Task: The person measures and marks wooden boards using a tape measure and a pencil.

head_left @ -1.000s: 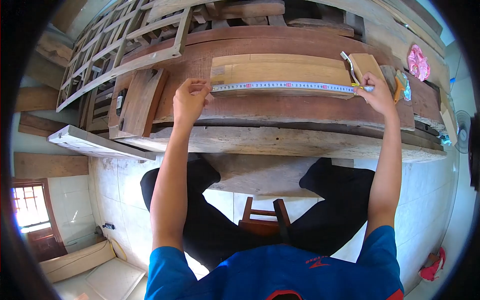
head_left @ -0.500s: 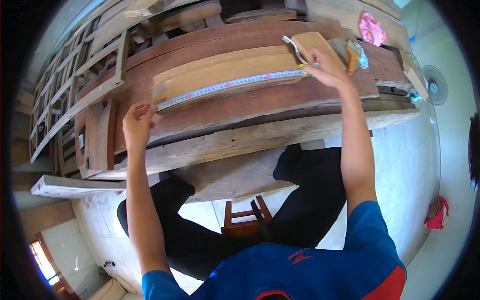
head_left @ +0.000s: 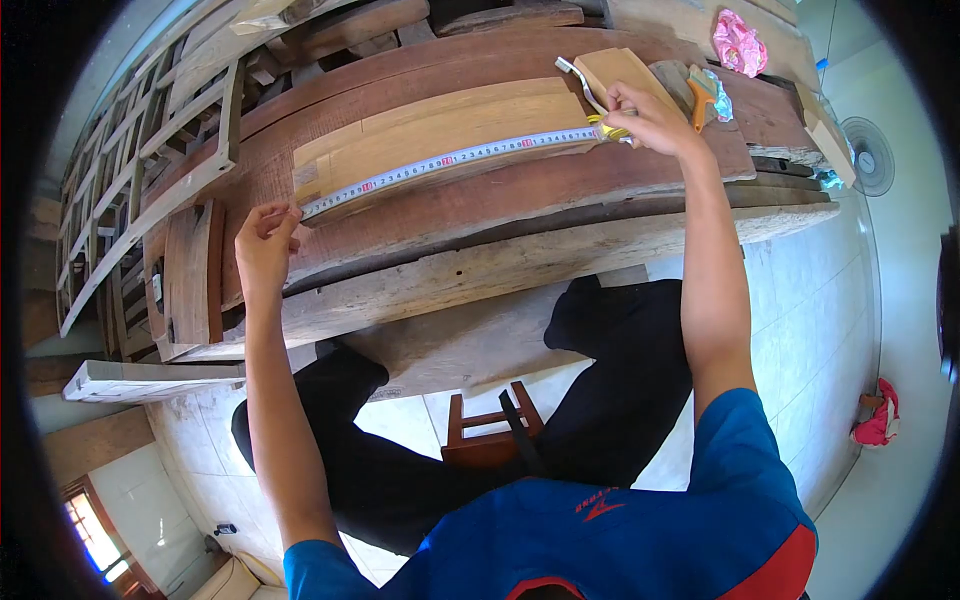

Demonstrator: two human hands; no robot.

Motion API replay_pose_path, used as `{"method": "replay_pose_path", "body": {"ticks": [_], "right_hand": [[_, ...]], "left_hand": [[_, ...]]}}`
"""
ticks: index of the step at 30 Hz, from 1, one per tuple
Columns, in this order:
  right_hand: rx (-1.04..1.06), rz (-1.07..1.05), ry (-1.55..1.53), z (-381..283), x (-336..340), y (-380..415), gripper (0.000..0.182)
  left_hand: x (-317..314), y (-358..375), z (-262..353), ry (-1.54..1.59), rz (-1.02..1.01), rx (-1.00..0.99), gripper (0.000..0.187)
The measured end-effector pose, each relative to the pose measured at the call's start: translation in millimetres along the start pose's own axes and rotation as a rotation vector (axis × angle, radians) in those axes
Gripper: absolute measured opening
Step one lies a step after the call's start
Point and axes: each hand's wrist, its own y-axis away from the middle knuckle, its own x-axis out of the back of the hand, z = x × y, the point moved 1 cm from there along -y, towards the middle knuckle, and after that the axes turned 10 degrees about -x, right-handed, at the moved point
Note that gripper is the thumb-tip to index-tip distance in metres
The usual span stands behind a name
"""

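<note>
A white tape measure blade (head_left: 450,160) is stretched along the near edge of a light wooden board (head_left: 450,120). My left hand (head_left: 266,245) pinches the blade's end beside the board's left corner. At the other end, my right hand (head_left: 645,115) is closed around the tape measure's yellow case (head_left: 612,127), most of which the fingers cover. A brush with a white head (head_left: 565,66) lies just beyond that hand, next to a smaller wooden block (head_left: 618,72). The board rests on a reddish-brown plank (head_left: 480,205).
An orange-handled brush (head_left: 700,100) and a pink crumpled bag (head_left: 740,43) lie at the right. Wooden lattice frames (head_left: 150,150) stand at the left. Below the thick bench edge (head_left: 460,270) are my legs and a small wooden stool (head_left: 490,430). A fan (head_left: 868,157) is at far right.
The view has shifted slightly, so the bench sits a little higher and further left. Both hands keep their places at the tape's ends, and its markings look sharper.
</note>
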Motion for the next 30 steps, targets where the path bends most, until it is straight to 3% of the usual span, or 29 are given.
{"method": "replay_pose_path", "body": {"ticks": [4, 10, 17, 21, 30], "right_hand": [[-0.064, -0.138, -0.031, 3, 7, -4, 0.036], [-0.106, -0.148, -0.215, -8, -1, 2, 0.028], [-0.09, -0.013, -0.125, -9, -7, 2, 0.034], [-0.074, 0.066, -0.258, -11, -5, 7, 0.035], [0.105, 0.177, -0.213, -12, -9, -4, 0.035]], "left_hand": [[0, -1, -5, 0.021, -0.005, -0.01, 0.033], [-1, 0, -3, 0.036, 0.0, -0.012, 0.033], [-1, -1, -4, 0.012, -0.004, -0.012, 0.031], [0, -1, -1, 0.074, 0.059, -0.05, 0.026], [0, -6, -3, 0.053, 0.054, -0.115, 0.023]]}}
